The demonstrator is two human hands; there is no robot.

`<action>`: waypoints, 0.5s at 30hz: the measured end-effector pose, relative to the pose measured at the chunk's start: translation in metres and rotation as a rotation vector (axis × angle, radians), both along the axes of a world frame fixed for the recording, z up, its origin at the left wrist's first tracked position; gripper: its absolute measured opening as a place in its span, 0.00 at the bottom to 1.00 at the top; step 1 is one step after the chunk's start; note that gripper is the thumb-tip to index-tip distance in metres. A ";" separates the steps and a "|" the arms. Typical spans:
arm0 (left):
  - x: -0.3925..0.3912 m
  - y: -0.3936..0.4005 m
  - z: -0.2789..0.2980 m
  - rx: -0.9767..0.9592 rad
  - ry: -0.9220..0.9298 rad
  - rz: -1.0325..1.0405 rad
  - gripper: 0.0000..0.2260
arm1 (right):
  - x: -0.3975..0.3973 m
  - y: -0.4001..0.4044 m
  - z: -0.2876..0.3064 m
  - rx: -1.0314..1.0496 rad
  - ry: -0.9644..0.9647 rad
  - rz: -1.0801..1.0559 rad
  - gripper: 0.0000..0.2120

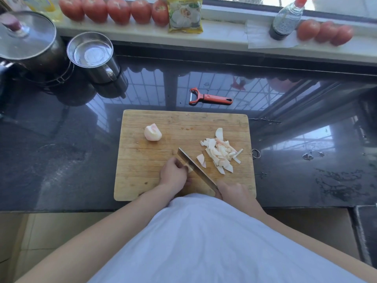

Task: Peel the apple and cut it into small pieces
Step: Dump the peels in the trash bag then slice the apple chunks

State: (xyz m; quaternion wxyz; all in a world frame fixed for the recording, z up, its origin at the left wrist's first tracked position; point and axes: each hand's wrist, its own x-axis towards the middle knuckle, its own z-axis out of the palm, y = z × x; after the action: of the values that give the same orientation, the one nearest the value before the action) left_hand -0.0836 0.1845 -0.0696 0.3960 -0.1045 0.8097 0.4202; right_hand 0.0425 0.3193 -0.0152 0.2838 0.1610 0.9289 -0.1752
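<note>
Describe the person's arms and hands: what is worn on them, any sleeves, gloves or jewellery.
Both forearms are bare up to the frame edge, with no sleeves in view. The left hand and right hand wear no gloves, and no rings, watch or bracelets show. A white garment covers the torso.

The worktop [61, 160] is dark polished stone, glossy enough to mirror the window bars; the cutting board [155, 119] at centre is pale wood, matt, its grain scored with fine lines; the knife [193, 168] blade is bright smooth metal; the peeler [210, 97] above the board has a red plastic handle and a metal blade; at upper left the pot lid [26, 35] and the mug [91, 56] are shiny steel; the packet [185, 14] at top centre is glossy plastic film; the shirt [204, 242] at the bottom is soft matt cloth.
</note>
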 end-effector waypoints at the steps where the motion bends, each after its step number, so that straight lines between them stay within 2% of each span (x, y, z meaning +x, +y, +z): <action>1: 0.000 0.000 0.000 0.001 -0.003 0.001 0.07 | 0.001 0.000 0.001 0.000 0.004 0.000 0.07; 8: 0.001 -0.001 -0.001 -0.012 0.010 -0.007 0.06 | 0.009 0.003 0.000 0.002 0.060 -0.021 0.08; 15: 0.000 0.000 -0.001 -0.001 0.031 -0.024 0.03 | -0.005 0.000 -0.004 0.040 -0.085 0.025 0.06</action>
State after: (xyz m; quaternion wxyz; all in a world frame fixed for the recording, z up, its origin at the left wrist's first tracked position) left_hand -0.0835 0.1841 -0.0708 0.3882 -0.0884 0.8172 0.4168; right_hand 0.0371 0.3192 -0.0195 0.3220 0.1623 0.9213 -0.1459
